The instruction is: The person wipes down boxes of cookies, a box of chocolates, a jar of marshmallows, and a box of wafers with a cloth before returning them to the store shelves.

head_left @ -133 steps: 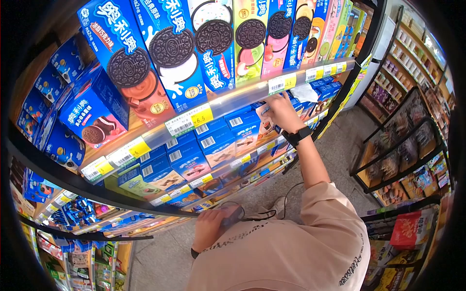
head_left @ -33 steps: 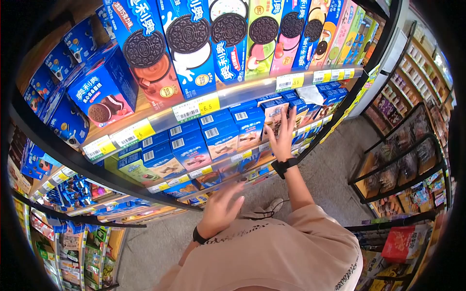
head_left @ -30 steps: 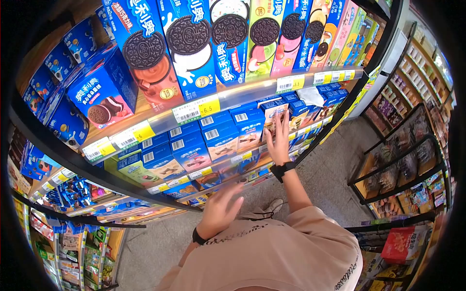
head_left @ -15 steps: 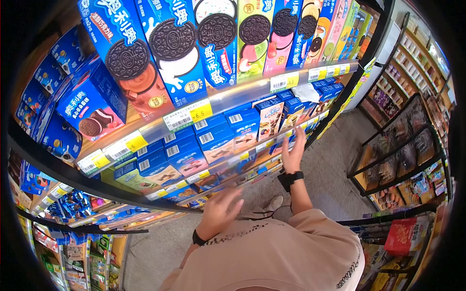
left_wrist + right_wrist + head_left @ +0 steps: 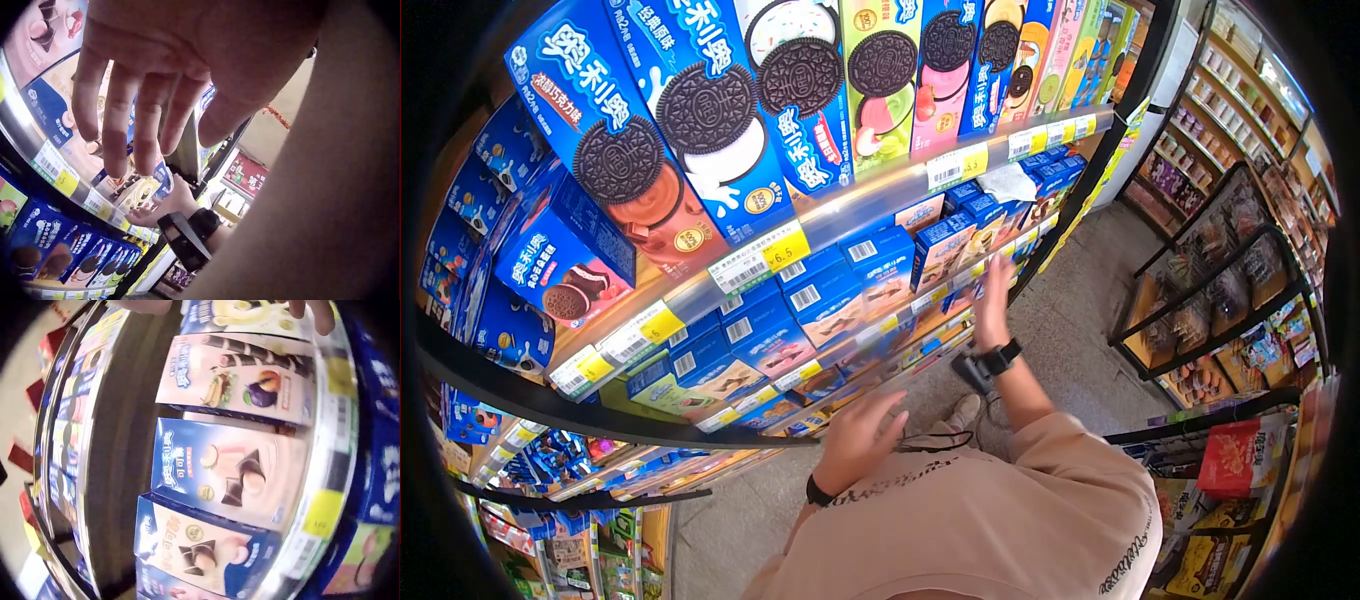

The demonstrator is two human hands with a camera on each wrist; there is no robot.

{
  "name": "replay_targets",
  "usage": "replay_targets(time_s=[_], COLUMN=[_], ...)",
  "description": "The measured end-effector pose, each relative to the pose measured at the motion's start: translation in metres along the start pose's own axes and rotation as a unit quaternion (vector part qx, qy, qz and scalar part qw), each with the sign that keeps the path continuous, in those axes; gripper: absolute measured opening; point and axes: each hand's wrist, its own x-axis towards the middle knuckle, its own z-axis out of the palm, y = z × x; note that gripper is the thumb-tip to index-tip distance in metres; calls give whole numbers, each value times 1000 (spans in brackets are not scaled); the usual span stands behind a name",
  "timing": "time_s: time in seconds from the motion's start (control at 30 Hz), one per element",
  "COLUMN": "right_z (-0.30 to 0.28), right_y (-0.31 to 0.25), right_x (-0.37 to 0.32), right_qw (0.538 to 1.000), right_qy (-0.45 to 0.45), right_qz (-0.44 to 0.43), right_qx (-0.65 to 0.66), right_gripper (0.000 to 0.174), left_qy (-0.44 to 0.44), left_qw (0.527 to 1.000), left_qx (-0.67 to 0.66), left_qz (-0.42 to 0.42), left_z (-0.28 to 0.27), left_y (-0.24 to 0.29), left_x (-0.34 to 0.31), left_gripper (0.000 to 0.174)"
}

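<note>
In the head view my right hand point(image 5: 992, 305) is held upright at the front of the lower shelf, fingers extended, beside blue biscuit boxes point(image 5: 945, 248). In the right wrist view its fingertips point(image 5: 322, 315) overlap the yellow-and-cream box point(image 5: 240, 315). Beside that stands a pink wafer-roll box point(image 5: 244, 378), then a blue-and-pink box point(image 5: 228, 472). My left hand point(image 5: 858, 440), blurred, hovers in front of my waist, fingers loosely extended and holding nothing. In the left wrist view the left hand point(image 5: 156, 75) spreads its fingers, with the right hand point(image 5: 172, 203) beyond.
A clear price rail point(image 5: 850, 205) runs above the lower shelf. Large biscuit boxes point(image 5: 710, 120) line the upper shelf. A crumpled white sheet point(image 5: 1007, 183) lies on boxes at the right end. Behind, a black-framed rack point(image 5: 1220, 300) stands on the grey floor point(image 5: 1060, 300).
My right hand has left the front of the pink-faced box it was touching and drawn back to the right. The left hand stays near my waist. The head view has shifted.
</note>
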Motion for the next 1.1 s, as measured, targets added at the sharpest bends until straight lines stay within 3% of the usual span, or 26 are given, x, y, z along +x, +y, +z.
replay_targets(time_s=[0.03, 0.13, 0.23, 0.33, 0.63, 0.77, 0.87, 0.93, 1.03, 1.1], right_z=[8, 8, 11, 10, -4, -9, -4, 11, 29, 35], right_y=[0, 33, 34, 11, -4, -44, -89, -113, -125, -124], right_x=[-14, -24, -21, -20, 3, 17, 26, 31, 39, 48], right_qw=[997, 996, 997, 989, 961, 918, 786, 746, 662, 623], right_qy=[1, 24, -17, -3, 49, 64, -60, -162, -277, -331], right_qz=[74, 84, -15, -92, -202, -291, -444, -461, -473, -476], right_qx=[21, 16, -70, -120, -182, -261, -426, -452, -511, -525], right_gripper=[69, 62, 54, 46, 44, 47, 48, 49, 49, 49], left_qy=[2, 3, -7, -5, 0, -20, -9, 9, -24, 15], left_qw=[1000, 1000, 1000, 999, 998, 998, 998, 997, 999, 999], left_qx=[-1, 3, 15, 23, 51, 42, 58, 66, 34, 27], left_qz=[1, -1, -15, -26, -20, -48, -12, 28, -13, -13], left_z=[1, -1, -5, -5, -3, 1, 15, 27, 37, 48], left_y=[-1, -1, -4, -10, -14, -9, -18, -20, 2, 12], left_x=[1, 0, -5, -10, -13, -15, -6, 4, 39, 56], left_gripper=[29, 28, 29, 28, 27, 27, 27, 26, 24, 23])
